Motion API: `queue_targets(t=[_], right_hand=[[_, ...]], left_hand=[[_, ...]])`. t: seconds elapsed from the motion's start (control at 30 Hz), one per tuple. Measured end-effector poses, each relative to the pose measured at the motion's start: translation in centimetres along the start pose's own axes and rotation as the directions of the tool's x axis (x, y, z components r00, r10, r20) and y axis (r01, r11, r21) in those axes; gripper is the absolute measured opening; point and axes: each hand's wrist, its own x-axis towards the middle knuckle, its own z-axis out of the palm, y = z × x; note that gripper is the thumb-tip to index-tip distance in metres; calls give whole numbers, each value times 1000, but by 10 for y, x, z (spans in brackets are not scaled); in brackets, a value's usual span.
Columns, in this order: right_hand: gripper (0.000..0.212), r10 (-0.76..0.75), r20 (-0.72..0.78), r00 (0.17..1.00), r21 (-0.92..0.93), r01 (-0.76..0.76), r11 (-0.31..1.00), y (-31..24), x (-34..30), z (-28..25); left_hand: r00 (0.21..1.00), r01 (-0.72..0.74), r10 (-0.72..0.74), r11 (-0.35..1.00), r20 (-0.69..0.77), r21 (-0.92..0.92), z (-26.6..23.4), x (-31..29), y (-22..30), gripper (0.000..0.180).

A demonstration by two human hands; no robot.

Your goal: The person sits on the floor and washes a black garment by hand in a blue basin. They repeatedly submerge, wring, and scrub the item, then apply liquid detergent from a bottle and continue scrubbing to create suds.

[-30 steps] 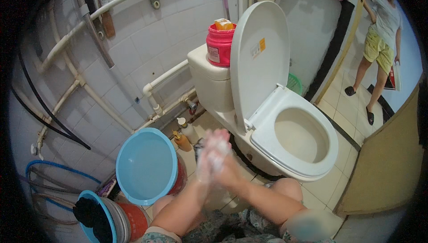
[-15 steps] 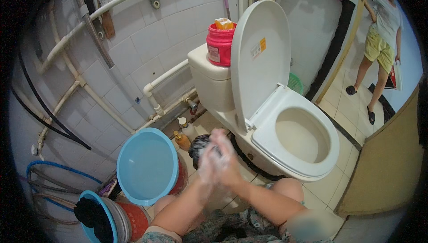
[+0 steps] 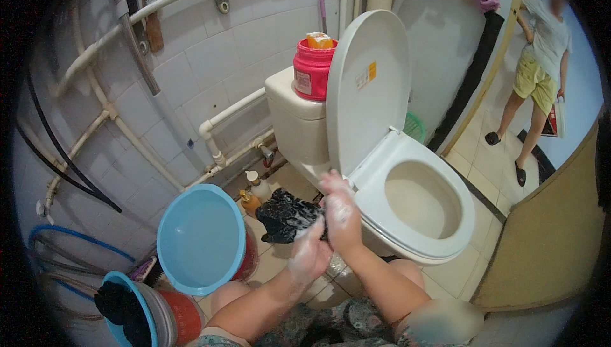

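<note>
A black cloth (image 3: 286, 216), streaked with white soap suds, hangs between my hands in front of the toilet. My left hand (image 3: 311, 250) is closed on its lower right edge, lather over the fingers and wrist. Beside it, my right hand (image 3: 342, 218) is foamy too and bears on the same end of the cloth, its fingers partly bunched. The cloth's far part spreads out to the left, toward two pump bottles, one amber (image 3: 250, 204) and one white (image 3: 258, 188). What exactly the cloth is, I cannot make out.
Left of my hands a light blue basin (image 3: 237, 259) rests on a red bucket. Nearer, another bucket (image 3: 167, 305) carries black cloth (image 3: 121, 302). The toilet (image 3: 459, 184), lid raised, stands right, a pink-red tub (image 3: 313, 73) on its tank. A person (image 3: 538, 73) stands in the doorway.
The black cloth was bunched behind my rubbing hands and now lies spread out to the left. My hands have come apart somewhat, the right one higher. The view has shifted slightly.
</note>
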Motion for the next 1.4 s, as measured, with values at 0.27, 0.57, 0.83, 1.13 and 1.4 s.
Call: queue_targets(t=[0.27, 0.57, 0.83, 1.13, 1.4], right_hand=[[50, 29, 102, 994, -99, -19, 995, -28, -43, 9], [36, 138, 57, 989, 89, -143, 986, -37, -43, -9], [21, 133, -51, 990, 215, -119, 969, -18, -33, -24], [17, 403, -266, 875, 543, -210, 813, -24, 1, -57], [15, 135, 203, 970, 57, -149, 987, -22, -44, -12]], left_hand=[[961, 4, 61, 973, -270, 232, -1, 16, 9, 45], [997, 73, -73, 985, -1, 158, 33, 3, 1, 50], [981, 20, -39, 995, 189, 102, 12, 11, 2, 48], [742, 642, -670, 706, -10, 297, -24, 8, -15, 41], [924, 379, -351, 891, 151, -251, -44, 24, -12, 54]])
